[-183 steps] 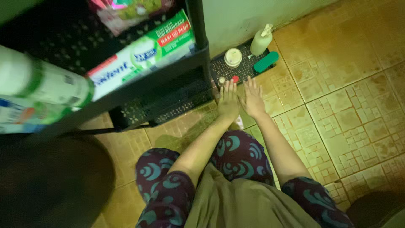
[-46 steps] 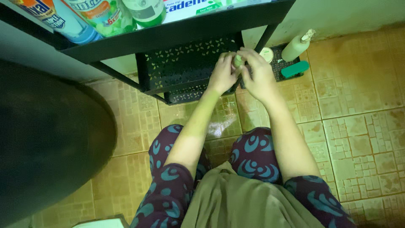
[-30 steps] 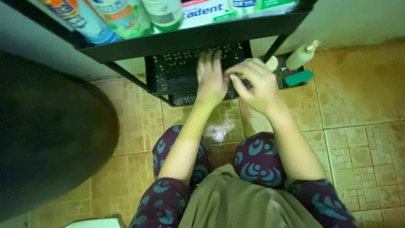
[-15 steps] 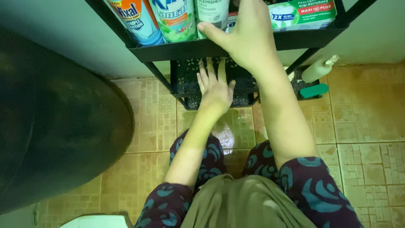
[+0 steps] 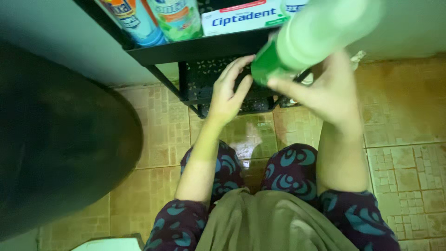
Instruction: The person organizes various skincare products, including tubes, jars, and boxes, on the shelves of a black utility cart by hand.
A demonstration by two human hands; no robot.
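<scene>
Holding pale green bottle (image 5: 320, 32) in right grip (image 5: 332, 93), fingers clamped; left grip (image 5: 227, 90) spread beside cap.

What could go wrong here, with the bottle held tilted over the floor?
The right hand holds the pale green bottle tilted, cap downward; if the left hand loosens the cap, liquid may spill. The floor tiles look glossy, perhaps wet, so a dropped bottle might slide. The black rack is close; the bottle may knock it.

Right hand (image 5: 332, 90) is raised on the right, fingers curled in a firm grip, forearm upright. Left hand (image 5: 227, 90) reaches far forward, fingers spread and loose, palm empty.
</scene>
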